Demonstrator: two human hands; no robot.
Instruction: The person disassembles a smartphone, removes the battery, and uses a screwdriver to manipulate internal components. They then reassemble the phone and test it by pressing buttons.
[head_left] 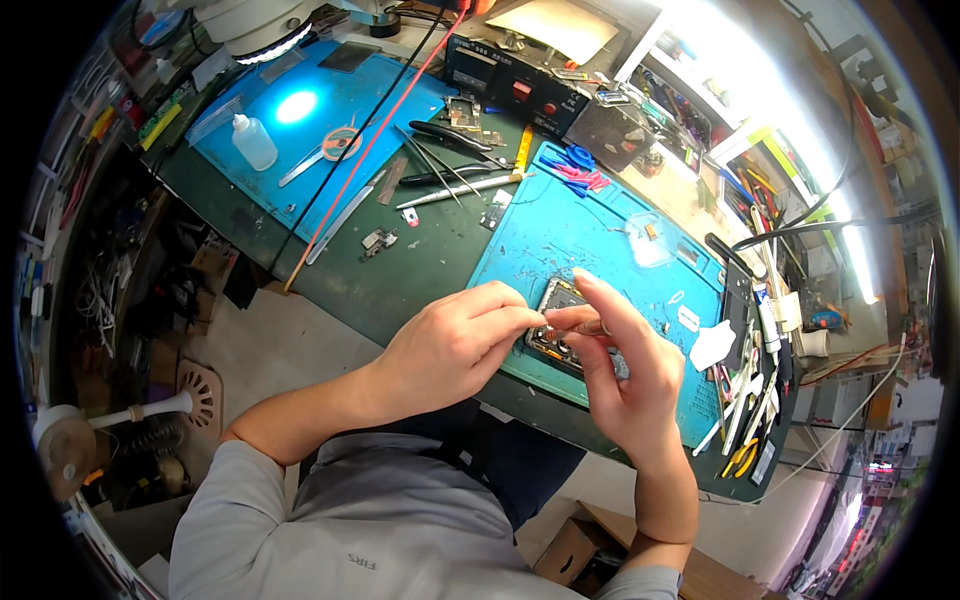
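Observation:
Both hands meet over an opened phone, whose inner parts show, on the blue work mat. My left hand comes in from the left with thumb and fingers pinched together. Opposite it, my right hand pinches at the same spot, its index finger raised. A tiny reddish-brown part shows at the meeting fingertips; its kind is too small to make out, and which hand grips it is unclear. Fingers and palms cover much of the phone.
A clear plastic dish and blue and pink clips lie on the mat. Tweezers and pliers rest beyond it to the left. A white bottle stands farther left, and a black power supply at the back.

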